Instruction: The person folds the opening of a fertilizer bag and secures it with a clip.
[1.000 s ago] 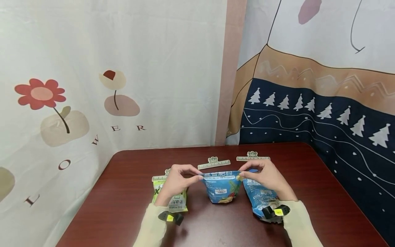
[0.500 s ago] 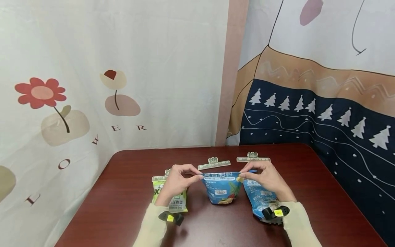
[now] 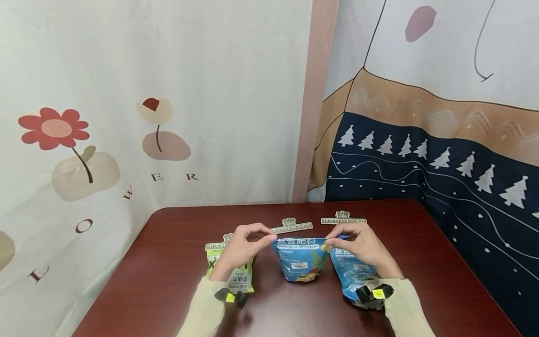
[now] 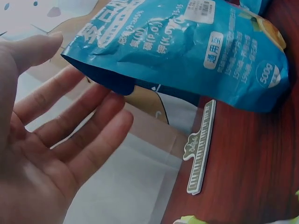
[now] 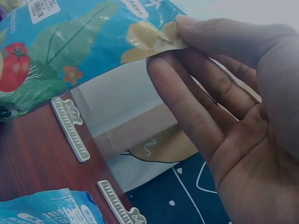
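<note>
A blue fertilizer bag [image 3: 300,263] stands upright in the head view, its top edge stretched between both hands. My left hand [image 3: 244,249] pinches the top left corner between thumb and fingers; in the left wrist view the other fingers spread behind the bag. The opposite top corner is pinched by my right hand [image 3: 363,244], thumb [image 5: 219,35] in front and fingers behind. Behind the bag lies a pale sealing clip [image 3: 293,226] with a ruler-like bar. Another such clip [image 3: 343,219] lies further right. Whether the bag's mouth is folded is unclear.
Left of the bag lies a green pouch [image 3: 242,280], partly behind the left hand, with a pale clip [image 3: 215,245] along its top. A second blue bag [image 3: 353,274] lies under the right forearm. The dark red table [image 3: 168,262] ends at printed curtains [image 3: 236,140].
The head view has tilted slightly, so the whole scene sits a little lower. Both hands keep their pinch on the blue fertilizer bag, which stays in place.
</note>
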A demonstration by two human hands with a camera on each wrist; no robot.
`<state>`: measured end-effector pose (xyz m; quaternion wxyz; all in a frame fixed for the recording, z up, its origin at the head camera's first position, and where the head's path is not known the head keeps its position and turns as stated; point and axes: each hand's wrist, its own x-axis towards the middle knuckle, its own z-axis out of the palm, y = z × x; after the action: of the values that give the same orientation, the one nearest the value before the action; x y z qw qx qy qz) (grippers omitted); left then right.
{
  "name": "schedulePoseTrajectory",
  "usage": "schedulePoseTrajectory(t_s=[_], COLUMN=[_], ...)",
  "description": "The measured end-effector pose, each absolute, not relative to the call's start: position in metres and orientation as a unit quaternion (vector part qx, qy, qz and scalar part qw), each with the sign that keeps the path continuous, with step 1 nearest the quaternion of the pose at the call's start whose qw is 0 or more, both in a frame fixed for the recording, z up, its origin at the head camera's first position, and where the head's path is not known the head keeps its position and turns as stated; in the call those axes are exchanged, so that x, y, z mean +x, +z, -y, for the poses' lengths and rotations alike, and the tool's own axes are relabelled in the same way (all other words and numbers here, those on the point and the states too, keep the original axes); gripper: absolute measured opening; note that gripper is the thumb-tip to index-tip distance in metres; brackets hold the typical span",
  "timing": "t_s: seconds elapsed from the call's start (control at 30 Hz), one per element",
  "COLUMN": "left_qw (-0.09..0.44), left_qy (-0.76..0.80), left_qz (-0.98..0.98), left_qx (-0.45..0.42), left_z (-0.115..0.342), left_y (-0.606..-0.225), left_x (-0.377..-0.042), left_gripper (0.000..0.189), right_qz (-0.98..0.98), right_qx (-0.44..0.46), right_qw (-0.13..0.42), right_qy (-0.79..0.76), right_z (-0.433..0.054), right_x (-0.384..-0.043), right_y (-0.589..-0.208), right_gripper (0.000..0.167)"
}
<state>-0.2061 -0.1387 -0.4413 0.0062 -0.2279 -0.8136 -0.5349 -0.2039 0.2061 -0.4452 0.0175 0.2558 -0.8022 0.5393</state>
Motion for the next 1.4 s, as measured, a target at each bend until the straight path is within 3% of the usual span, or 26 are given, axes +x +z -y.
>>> schedulePoseTrajectory(t_s=[0.57, 1.4], left_qw=[0.0, -0.096], left_qy=[-0.39, -0.208], left_qz=[0.89, 0.926], left_qx=[-0.237, -0.299], left_z=[0.125, 0.084], left_y=[-0.429, -0.461], left_x=[-0.243, -0.315], left_gripper=[0.034, 0.076], right_qz=[0.811, 0.809], right_qx=[0.242, 0.236], right_qw=[0.015, -0.002], right_qy=[0.532, 0.538], right_z=[-0.205, -0.205], right_x=[-0.204, -0.205], right_y=[-0.441, -0.44], right_gripper=[0.005, 0.006])
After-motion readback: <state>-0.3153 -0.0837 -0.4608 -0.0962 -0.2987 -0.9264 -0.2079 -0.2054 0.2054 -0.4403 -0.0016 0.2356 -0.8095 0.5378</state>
